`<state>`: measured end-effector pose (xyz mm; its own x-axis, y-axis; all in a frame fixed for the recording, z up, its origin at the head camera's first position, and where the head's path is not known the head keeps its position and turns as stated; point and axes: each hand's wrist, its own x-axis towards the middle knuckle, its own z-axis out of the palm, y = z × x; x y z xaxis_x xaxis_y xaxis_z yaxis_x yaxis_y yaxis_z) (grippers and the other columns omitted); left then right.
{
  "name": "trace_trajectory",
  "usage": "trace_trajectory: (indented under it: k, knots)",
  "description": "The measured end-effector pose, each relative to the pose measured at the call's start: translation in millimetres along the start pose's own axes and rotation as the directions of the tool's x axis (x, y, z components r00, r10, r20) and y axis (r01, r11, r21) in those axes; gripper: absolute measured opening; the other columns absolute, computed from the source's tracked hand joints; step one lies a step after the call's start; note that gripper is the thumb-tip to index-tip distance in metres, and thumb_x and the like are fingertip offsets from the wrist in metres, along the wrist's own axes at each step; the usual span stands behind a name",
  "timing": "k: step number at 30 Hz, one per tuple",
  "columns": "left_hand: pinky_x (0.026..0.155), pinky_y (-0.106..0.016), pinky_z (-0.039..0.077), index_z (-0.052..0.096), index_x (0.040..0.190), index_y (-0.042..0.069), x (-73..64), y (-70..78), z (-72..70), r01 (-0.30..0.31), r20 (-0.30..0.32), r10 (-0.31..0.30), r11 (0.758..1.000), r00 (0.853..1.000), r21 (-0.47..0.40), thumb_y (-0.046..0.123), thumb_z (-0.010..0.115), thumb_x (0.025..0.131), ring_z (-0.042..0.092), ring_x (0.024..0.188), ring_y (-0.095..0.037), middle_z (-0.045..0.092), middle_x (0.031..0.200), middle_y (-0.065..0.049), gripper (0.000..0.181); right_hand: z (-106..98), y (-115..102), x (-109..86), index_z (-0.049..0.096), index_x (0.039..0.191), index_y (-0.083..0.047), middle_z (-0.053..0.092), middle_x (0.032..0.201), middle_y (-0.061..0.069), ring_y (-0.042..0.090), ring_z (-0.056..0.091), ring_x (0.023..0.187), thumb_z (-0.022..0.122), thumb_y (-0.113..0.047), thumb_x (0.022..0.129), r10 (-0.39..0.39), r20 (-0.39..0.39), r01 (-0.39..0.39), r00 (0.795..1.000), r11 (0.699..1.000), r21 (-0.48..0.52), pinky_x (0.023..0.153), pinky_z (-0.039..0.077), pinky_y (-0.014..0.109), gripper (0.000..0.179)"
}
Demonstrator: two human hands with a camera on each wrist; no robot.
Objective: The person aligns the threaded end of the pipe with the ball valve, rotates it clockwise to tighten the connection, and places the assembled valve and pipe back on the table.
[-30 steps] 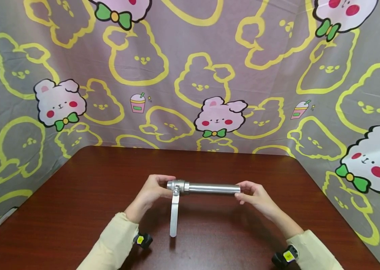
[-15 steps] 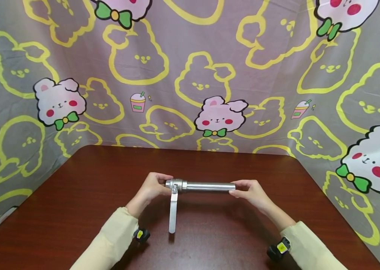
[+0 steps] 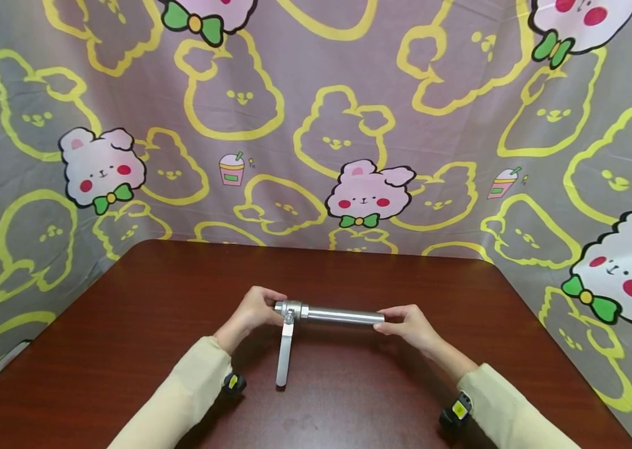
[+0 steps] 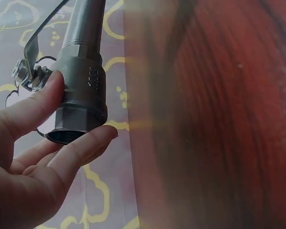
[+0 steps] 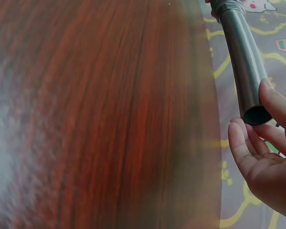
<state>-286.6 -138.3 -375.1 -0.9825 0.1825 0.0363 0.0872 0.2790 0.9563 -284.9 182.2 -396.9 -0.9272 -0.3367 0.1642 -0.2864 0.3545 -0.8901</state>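
A silver ball valve (image 3: 292,310) with a long flat lever handle (image 3: 284,355) is joined to a straight metal pipe (image 3: 344,316). My left hand (image 3: 253,310) holds the valve's left end, its thumb on the body and fingers around the hex opening, as the left wrist view shows of the valve (image 4: 81,90). The lever points toward me. At the other end, my right hand (image 3: 410,326) pinches the pipe's rim between thumb and fingers; the right wrist view shows the pipe's (image 5: 245,67) open hollow end. The assembly lies roughly level above the table, its right end slightly lower.
Beneath the hands is a dark red-brown wooden table (image 3: 327,399). A patterned cloth (image 3: 293,75) with cartoon rabbits encloses its back and both sides. Each wrist wears a small black camera, such as the left camera (image 3: 234,382).
My right hand has shifted left and the pipe's right end has dipped a little. The lever's tip has swung slightly left. Both hands keep their hold.
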Motion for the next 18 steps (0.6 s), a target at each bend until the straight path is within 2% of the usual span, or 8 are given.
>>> trace_trajectory:
  k: [9, 14, 18]
  knots:
    - [0.05, -0.034, 0.05, 0.058, 0.1, -0.017, 4.5, -7.2, 4.1, 0.059, -0.016, -0.058, 0.997, 0.998, 0.048, -0.023, 0.066, 0.052, 0.055, 0.056, -0.015, 0.061, 0.076, -0.015, 0.049, 1, 9, 3.6, 0.061, 0.099, 0.014, 0.063, 0.089, 0.019, 0.012, 0.057, 0.07, 0.072, -0.006, 0.072, 0.009, 0.025, -0.009, 1.0, 1.0, 0.005, 0.062, 0.049, 0.026, 0.035]
    - [0.047, -0.03, 0.049, 0.059, 0.1, -0.016, 6.4, -9.7, 6.0, 0.082, -0.027, -0.08, 0.994, 0.996, 0.067, -0.022, 0.066, 0.052, 0.055, 0.055, -0.015, 0.061, 0.075, -0.014, 0.048, 2, 14, 5.1, 0.061, 0.1, 0.015, 0.063, 0.087, 0.018, 0.016, 0.059, 0.067, 0.071, -0.006, 0.073, 0.024, 0.045, -0.025, 0.999, 1.0, 0.019, 0.062, 0.051, 0.034, 0.035]
    - [0.047, -0.029, 0.049, 0.06, 0.098, -0.015, 6.9, -11.2, 7.0, 0.092, -0.035, -0.09, 0.993, 0.995, 0.076, -0.023, 0.066, 0.052, 0.055, 0.056, -0.016, 0.062, 0.077, -0.016, 0.047, 2, 17, 5.8, 0.062, 0.099, 0.014, 0.064, 0.086, 0.017, 0.015, 0.058, 0.067, 0.072, -0.008, 0.073, 0.021, 0.042, -0.02, 0.999, 1.0, -0.017, 0.06, 0.049, 0.03, 0.035]
